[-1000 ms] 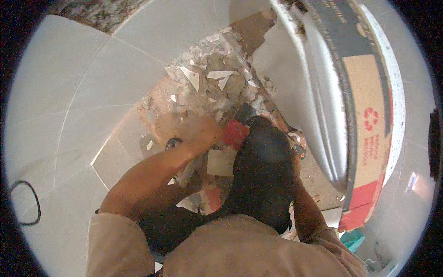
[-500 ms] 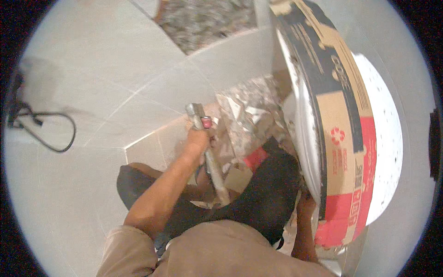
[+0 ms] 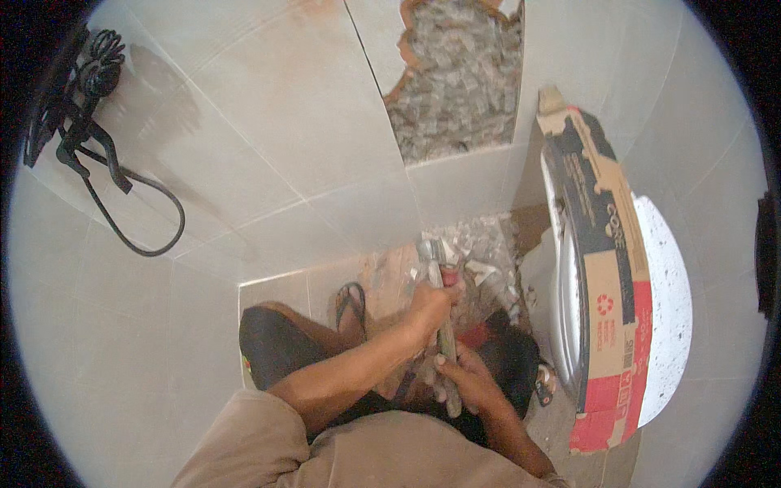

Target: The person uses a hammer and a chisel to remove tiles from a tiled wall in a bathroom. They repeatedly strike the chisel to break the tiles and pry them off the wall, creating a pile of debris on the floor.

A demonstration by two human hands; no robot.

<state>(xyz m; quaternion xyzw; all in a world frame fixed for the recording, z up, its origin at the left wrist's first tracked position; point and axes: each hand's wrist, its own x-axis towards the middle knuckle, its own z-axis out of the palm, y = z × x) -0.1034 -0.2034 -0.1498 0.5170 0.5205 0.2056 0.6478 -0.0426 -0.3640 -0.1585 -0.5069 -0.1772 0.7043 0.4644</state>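
Gripped in my left hand is a hammer, its metal head up and its pale handle slanting down toward me. The same fist also holds a red-topped tool against the hammer; its lower part is mostly hidden and I cannot tell its kind. Around the lower handle is my right hand, thumb across the front. Beyond the hands, broken tile rubble lies on the floor by the wall.
A patch of bared rough wall breaks the grey tiling ahead. At right stands a torn cardboard box around a white rounded object. A black hose hangs at left. My sandalled foot rests near the wall.
My right hand has come from beside the box to the hammer's lower handle. The view has shifted, showing more of the wall and the hose.
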